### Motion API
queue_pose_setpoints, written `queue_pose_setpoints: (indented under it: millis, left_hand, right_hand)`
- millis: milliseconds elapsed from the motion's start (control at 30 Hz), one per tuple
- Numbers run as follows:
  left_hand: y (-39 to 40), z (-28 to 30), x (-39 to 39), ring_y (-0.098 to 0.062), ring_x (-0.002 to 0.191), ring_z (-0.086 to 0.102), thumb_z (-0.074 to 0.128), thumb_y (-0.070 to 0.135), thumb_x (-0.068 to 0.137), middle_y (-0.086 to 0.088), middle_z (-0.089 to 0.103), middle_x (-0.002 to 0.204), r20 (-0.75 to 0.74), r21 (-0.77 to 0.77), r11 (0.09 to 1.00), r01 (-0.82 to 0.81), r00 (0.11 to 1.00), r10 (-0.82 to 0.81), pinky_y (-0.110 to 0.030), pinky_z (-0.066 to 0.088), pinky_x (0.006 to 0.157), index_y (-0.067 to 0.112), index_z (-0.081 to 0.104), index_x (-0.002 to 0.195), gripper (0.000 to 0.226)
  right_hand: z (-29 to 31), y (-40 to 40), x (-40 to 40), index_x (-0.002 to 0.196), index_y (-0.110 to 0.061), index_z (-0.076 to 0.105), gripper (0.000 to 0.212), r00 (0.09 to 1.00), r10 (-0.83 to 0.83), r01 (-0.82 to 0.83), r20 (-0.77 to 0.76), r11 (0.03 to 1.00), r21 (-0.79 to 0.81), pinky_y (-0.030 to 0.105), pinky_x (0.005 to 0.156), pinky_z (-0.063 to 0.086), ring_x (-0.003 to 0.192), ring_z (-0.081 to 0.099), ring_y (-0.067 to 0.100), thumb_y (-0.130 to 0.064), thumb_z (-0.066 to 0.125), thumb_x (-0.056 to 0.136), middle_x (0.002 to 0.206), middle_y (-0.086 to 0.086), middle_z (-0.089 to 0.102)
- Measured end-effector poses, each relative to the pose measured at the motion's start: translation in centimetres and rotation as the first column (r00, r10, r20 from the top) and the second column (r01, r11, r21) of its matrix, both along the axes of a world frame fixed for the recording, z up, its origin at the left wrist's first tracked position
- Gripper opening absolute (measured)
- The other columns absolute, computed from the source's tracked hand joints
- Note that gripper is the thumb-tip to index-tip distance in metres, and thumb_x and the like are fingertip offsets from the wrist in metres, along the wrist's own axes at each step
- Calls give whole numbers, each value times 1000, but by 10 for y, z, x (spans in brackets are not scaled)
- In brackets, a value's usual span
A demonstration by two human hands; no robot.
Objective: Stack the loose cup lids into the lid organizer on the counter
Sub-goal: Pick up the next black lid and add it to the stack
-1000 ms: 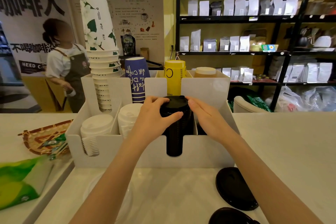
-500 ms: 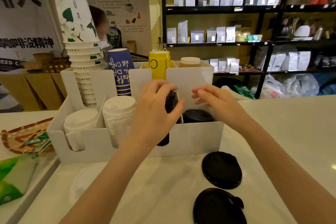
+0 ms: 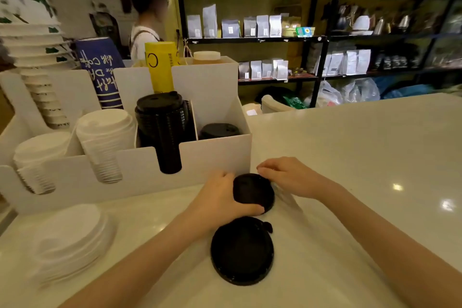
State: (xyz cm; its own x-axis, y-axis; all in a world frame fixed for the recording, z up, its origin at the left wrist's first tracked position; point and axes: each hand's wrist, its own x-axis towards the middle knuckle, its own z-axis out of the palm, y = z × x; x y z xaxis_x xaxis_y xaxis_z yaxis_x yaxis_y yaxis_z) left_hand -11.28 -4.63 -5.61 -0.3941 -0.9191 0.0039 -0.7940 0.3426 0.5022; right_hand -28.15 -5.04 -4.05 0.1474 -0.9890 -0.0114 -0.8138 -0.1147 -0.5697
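Observation:
A white lid organizer (image 3: 215, 157) stands on the counter with two white lid stacks (image 3: 105, 142) at left, a tall black lid stack (image 3: 162, 122) in the middle and a short black stack (image 3: 220, 130) at right. Just in front of it lies a loose black lid (image 3: 252, 191). My left hand (image 3: 225, 197) wraps its left and near edge, thumb under the front rim. My right hand (image 3: 290, 176) touches its far right edge with curled fingers. A second loose black lid (image 3: 241, 250) lies flat nearer me, untouched.
A pile of loose white lids (image 3: 67, 240) sits on the counter at the near left. Paper cup stacks (image 3: 40, 62) rise behind the organizer. A person (image 3: 146, 15) stands beyond the counter. Shelves of bags (image 3: 262, 25) fill the back wall.
Both hands left the tall black stack in the organizer and came down to the counter, closing around the nearer loose black lid. The camera tilted down and shifted right.

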Motion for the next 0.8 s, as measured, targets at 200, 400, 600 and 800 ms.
queue_pose_setpoints:
  millis: [200, 400, 600, 800]
  left_hand:
    - [-3, -7, -7, -16, 94, 49, 74, 56, 51, -2, 52, 107, -14, -27, 999, -25, 1000, 25, -26, 43, 75, 17, 52, 110, 73]
    - [3, 26, -1, -11, 73, 59, 76, 51, 54, -4, 68, 84, -206, 3, 1000, 20, 978, -19, -29, 51, 62, 18, 65, 93, 51]
    - [11, 81, 27, -3, 81, 60, 75, 50, 57, 17, 62, 80, -297, -109, 994, -6, 954, -27, -14, 50, 65, 37, 57, 88, 39]
    - [-5, 107, 70, -13, 104, 58, 77, 39, 57, 7, 59, 109, -503, -268, 949, -165, 864, 8, -26, 48, 90, 20, 49, 126, 77]
  right_hand:
    - [-3, 2, 4, 103, -4, 64, 41, 1000, 13, -13, 2, 1000, 2, 45, 94, 46, 101, 60, 28, -34, 40, 91, 108, 17, 67]
    - [29, 5, 5, 96, 3, 66, 43, 999, -8, 13, 39, 993, -120, 46, 89, 47, 93, 61, 35, -32, 40, 90, 100, 29, 65]
    - [79, 9, 20, 88, -6, 71, 38, 989, 60, -10, 135, 940, -342, 40, 82, 48, 86, 60, 29, -28, 40, 91, 88, 25, 67]
    - [102, -14, 59, 96, -8, 67, 35, 937, 159, 11, 311, 876, -482, 11, 72, 41, 87, 57, 12, -28, 39, 92, 91, 10, 68]
